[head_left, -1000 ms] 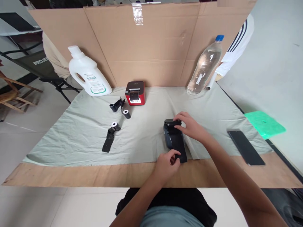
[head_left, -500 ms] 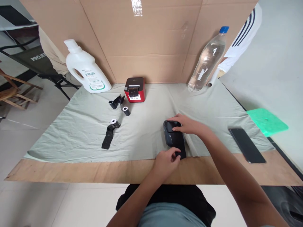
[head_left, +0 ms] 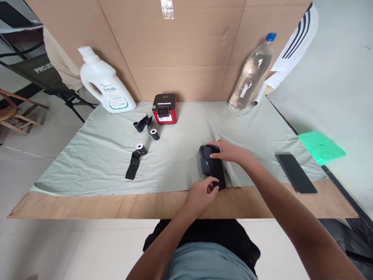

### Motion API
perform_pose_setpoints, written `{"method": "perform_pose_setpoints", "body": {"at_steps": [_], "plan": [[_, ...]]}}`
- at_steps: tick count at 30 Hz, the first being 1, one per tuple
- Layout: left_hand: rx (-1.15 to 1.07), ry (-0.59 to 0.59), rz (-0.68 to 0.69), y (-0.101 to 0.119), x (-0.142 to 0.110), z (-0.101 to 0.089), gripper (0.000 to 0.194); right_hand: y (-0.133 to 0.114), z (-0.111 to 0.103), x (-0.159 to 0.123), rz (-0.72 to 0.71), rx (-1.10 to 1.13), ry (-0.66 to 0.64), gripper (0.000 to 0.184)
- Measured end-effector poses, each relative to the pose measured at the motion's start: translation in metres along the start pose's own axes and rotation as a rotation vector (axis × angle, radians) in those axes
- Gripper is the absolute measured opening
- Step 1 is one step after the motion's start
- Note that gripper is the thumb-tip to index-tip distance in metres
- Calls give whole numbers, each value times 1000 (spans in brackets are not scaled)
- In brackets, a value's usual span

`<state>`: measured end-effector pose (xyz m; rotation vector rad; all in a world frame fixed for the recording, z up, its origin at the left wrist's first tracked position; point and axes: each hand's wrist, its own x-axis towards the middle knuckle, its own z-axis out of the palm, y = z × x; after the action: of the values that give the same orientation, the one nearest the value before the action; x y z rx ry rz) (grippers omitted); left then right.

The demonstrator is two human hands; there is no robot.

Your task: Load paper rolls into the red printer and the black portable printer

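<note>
A small dark portable printer [head_left: 204, 165] lies on the cloth in front of me. A black paper strip [head_left: 219, 175] hangs out of it toward the table's front edge. My right hand [head_left: 229, 151] grips the printer's far end, thumb across the top and fingers over the back. With thumb and forefinger close together, my left hand [head_left: 201, 194] pinches the strip's left edge near its loose end. Farther off stands a red and black printer [head_left: 165, 109] with black paper in its slot. Partly unrolled, a black paper roll [head_left: 142, 149] lies to the left.
More black rolls [head_left: 154, 134] lie near the red printer. A white detergent bottle [head_left: 106, 83] and a water bottle [head_left: 253, 76] lean against the cardboard [head_left: 180, 42]. A phone [head_left: 295, 173] and a green sheet [head_left: 322, 147] are at the right. Someone's sleeve [head_left: 301, 39] shows behind the cardboard.
The view has shifted slightly. Both hands keep their places on the printer and the strip; the left fingers have shifted slightly along the strip's edge.
</note>
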<state>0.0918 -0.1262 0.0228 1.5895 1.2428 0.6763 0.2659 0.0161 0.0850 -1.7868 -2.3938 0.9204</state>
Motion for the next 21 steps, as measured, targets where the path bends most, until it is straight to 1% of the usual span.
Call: {"method": "perform_pose_setpoints", "body": {"at_steps": [4,8,10,12,13,16,17,19,21], "plan": [[-11,5,29,-2,-2,0,24,3,4,-5,-30,36,51,55],[-31,2,40,-2,-2,-1,26,5,2,-6,-23,42,50,54],[-32,4,38,-2,-3,-1,26,2,2,-8,-16,31,48,54],[-27,5,39,-2,-2,-1,25,-6,5,-12,18,14,62,58],[-21,6,43,-3,-2,0,25,-13,8,-15,52,-3,83,63],[14,21,68,-4,-3,2,25,-38,26,-26,184,-89,186,89],[29,29,80,-4,-4,2,27,-46,33,-28,217,-121,214,92],[67,51,118,-5,-6,1,31,-57,43,-32,243,-170,247,84],[120,72,174,-5,-8,-1,38,-60,44,-29,226,-188,273,74]]}}
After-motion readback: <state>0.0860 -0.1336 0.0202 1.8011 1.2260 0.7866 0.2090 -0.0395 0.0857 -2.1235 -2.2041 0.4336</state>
